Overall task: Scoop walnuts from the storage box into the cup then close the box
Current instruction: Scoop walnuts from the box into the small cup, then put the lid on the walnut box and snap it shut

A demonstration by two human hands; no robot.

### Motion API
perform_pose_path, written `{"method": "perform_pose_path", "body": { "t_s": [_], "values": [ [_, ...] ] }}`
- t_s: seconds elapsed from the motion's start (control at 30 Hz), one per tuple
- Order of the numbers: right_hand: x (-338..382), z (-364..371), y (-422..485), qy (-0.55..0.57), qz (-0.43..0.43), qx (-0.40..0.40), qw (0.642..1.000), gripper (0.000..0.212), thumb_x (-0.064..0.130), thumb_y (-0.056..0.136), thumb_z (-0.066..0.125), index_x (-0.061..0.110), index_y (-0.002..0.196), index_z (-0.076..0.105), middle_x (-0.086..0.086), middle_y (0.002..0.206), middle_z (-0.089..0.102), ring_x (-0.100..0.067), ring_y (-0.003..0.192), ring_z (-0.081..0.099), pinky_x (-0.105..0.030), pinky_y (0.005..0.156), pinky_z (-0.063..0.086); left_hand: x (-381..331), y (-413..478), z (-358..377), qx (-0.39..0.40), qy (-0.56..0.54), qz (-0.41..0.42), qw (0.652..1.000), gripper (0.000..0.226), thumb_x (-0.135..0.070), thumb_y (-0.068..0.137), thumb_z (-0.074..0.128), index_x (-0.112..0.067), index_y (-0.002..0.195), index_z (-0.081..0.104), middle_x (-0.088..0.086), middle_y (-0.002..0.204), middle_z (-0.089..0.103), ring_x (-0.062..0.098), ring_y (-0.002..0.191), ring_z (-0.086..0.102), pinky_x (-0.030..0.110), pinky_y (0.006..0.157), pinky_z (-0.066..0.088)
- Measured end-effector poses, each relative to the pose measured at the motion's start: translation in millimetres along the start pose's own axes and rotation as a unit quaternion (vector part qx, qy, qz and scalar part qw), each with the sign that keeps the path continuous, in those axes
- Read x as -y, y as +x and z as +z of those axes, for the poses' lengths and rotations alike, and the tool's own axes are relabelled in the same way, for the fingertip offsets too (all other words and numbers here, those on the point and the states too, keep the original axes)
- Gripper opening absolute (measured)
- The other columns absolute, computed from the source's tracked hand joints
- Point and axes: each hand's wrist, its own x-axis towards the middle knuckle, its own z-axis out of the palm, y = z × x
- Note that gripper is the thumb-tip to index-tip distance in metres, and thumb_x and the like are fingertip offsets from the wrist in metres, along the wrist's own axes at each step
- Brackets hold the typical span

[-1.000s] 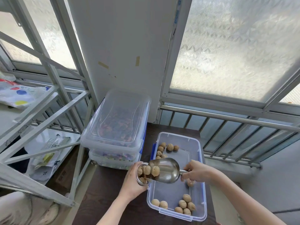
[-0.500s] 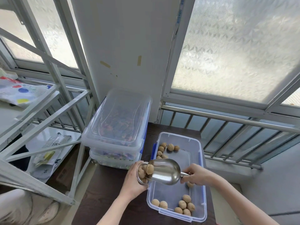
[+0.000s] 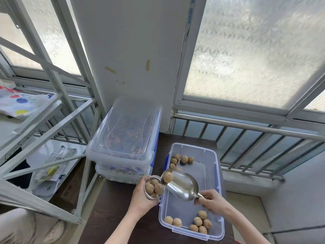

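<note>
Wall: white pillar (image 3: 133,50) straight ahead of the hands, tape scraps on it.
Windows: frosted patterned panes (image 3: 255,50) ahead to the right and far left, daylight coming through.
Railing: metal bars (image 3: 246,143) below the right window.
Table: dark wood top (image 3: 109,213) under the hands.
Shelving: white metal frame (image 3: 44,120) to the left.
Floor: pale, lower right.

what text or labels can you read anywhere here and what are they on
Nothing reads clearly.
White bag on the lower shelf: dark marks, too blurred to read.
Packet above it: print too small to read.
Blue strip on the window frame: characters too blurred.
Storage box, scoop, cup: no text.
</note>
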Motion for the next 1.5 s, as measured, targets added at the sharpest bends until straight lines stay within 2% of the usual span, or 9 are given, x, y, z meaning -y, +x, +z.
{"method": "perform_pose_path", "body": {
  "t_s": [0.33,0.47,0.67,0.77,0.9,1.07,1.17,1.27,1.5],
  "values": [
    [-25,-27,-7,-0.027,0.022,-0.026,0.999,0.014,0.02,0.08,0.066,0.012,0.069,0.07,0.002,0.053,0.038,-0.013,0.05,0.032,-0.023,0.047,0.023,4,0,3,-0.003,0.005,0.0,1.0,0.075,-0.017,0.044,0.085,-0.039,0.107,0.05,-0.022,0.106,0.06,-0.012,0.101,0.054,0.007,0.084,0.044],
    [-27,-37,-8,-0.187,0.068,-0.04,0.979,0.021,0.032,0.075,0.064,0.022,0.058,0.057,0.006,0.054,0.042,-0.01,0.051,0.037,-0.028,0.052,0.025,15,-1,0,-0.01,0.002,0.003,1.0,0.079,-0.021,0.042,0.084,-0.031,0.113,0.051,-0.016,0.113,0.058,-0.003,0.108,0.053,0.013,0.092,0.042],
    [-18,-9,3,-0.438,0.128,-0.012,0.89,0.042,0.03,0.091,0.049,0.016,0.13,0.048,-0.01,0.127,0.059,-0.029,0.117,0.058,-0.032,0.084,0.045,27,-15,1,-0.053,0.015,0.02,0.998,0.086,-0.017,0.038,0.089,-0.047,0.107,0.047,-0.017,0.111,0.042,-0.008,0.107,0.046,-0.004,0.09,0.029],
    [-26,14,10,-0.401,0.153,-0.039,0.902,0.046,0.026,0.094,0.043,0.014,0.138,0.035,-0.012,0.131,0.055,-0.031,0.12,0.056,-0.036,0.089,0.046,35,-22,0,-0.096,0.006,0.004,0.995,0.091,-0.014,0.039,0.093,-0.039,0.115,0.05,-0.021,0.113,0.044,-0.004,0.104,0.049,0.005,0.093,0.032],
    [-49,45,24,-0.212,0.215,-0.074,0.95,0.026,0.028,0.1,0.039,0.008,0.111,0.05,-0.017,0.123,0.062,-0.03,0.113,0.06,-0.029,0.073,0.037,37,-21,2,-0.118,-0.005,-0.009,0.993,0.094,-0.01,0.039,0.094,-0.029,0.12,0.05,-0.011,0.112,0.047,-0.009,0.103,0.049,0.011,0.095,0.033],
    [-73,84,61,0.109,0.251,-0.176,0.946,0.017,0.017,0.098,0.043,0.004,0.094,0.052,-0.013,0.064,0.06,-0.023,0.043,0.056,-0.034,0.055,0.051,42,-12,8,-0.105,0.002,-0.013,0.994,0.096,-0.007,0.04,0.094,-0.013,0.126,0.05,0.002,0.115,0.048,0.013,0.109,0.051,0.016,0.097,0.033],
    [-81,94,81,0.066,0.269,-0.195,0.941,0.021,0.029,0.094,0.052,0.01,0.094,0.062,-0.011,0.084,0.068,-0.029,0.076,0.07,-0.035,0.082,0.057,42,-10,9,-0.094,0.004,-0.006,0.996,0.096,-0.006,0.04,0.094,-0.014,0.125,0.05,0.002,0.115,0.047,0.014,0.109,0.05,0.013,0.097,0.033],
    [-48,90,62,-0.033,0.265,-0.193,0.944,0.034,0.036,0.097,0.045,0.013,0.117,0.06,-0.01,0.123,0.064,-0.029,0.121,0.055,-0.027,0.097,0.041,45,-8,9,-0.086,0.002,-0.004,0.996,0.097,-0.007,0.04,0.095,-0.019,0.125,0.048,0.002,0.114,0.047,0.012,0.108,0.05,-0.003,0.093,0.027],
    [-24,83,54,-0.122,0.224,-0.156,0.954,0.043,0.037,0.101,0.037,0.009,0.132,0.048,-0.011,0.139,0.053,-0.025,0.129,0.05,-0.024,0.099,0.038,46,-6,2,-0.03,0.002,-0.067,0.997,0.111,-0.031,0.033,0.093,-0.016,0.131,0.042,0.003,0.119,0.045,0.021,0.117,0.05,0.0,0.095,0.029]
  ]
}}
